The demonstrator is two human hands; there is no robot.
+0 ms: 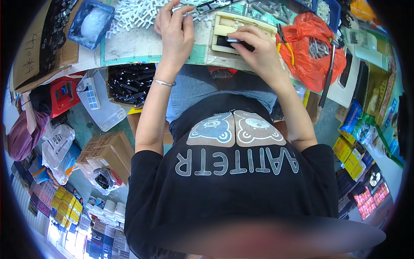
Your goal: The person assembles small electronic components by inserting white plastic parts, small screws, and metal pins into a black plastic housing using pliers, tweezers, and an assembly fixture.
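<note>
My right hand pinches a small silver rod-like piece between thumb and fingers. It holds the piece over a cream plastic holder with a dark slot, near the table's front edge. To the left, my left hand is raised over the table with its fingers curled together. A bit of something shiny shows at its fingertips, too small to name. Beside that hand lies a heap of white branched plastic parts. A long black and silver strip lies just beyond it.
Right of the holder are yellow-handled pliers and a red plastic bag with grey metal parts. A blue bin stands at the table's left. Below the table edge, a carton holds black pieces; another cardboard box sits on the floor.
</note>
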